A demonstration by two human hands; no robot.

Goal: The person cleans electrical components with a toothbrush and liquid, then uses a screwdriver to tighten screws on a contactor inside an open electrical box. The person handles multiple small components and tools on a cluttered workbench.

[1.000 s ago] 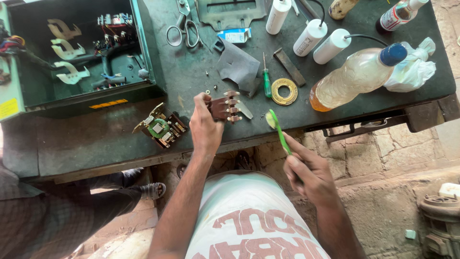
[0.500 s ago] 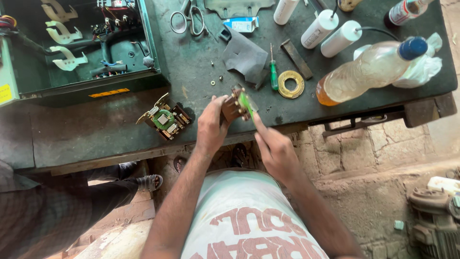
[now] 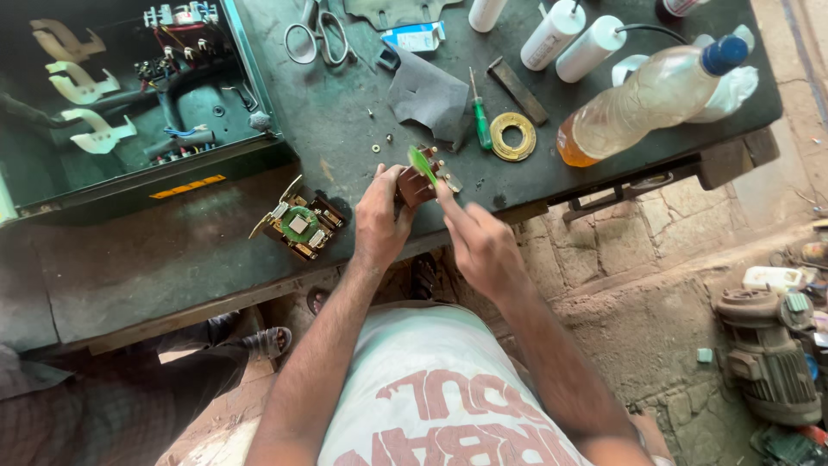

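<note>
Dark green surface (image 3: 345,112), top edge cut off by frame. Open green switch box (image 3: 129,103) at left, w/ 3 pale contact blades inside, wiring partly in shadow. 1 plastic bottle (image 3: 647,95) lying down, amber liquid at its base end. 3 white tubes, tops cut off. 1 pair of scissors (image 3: 315,34), partly cut off. 1 grey cloth scrap (image 3: 427,95). 1 green coil part (image 3: 300,226) near surface's front edge.

Left hand (image 3: 379,220): grip closed on small brown contact block (image 3: 416,185), held over front edge; block mostly hidden by fingers. Right hand (image 3: 479,246): grip closed on green toothbrush (image 3: 423,164), head touching block; handle hidden in hand. 1 green screwdriver (image 3: 481,116), 1 yellow tape ring (image 3: 512,136) just beyond. Screws too small to count.
</note>
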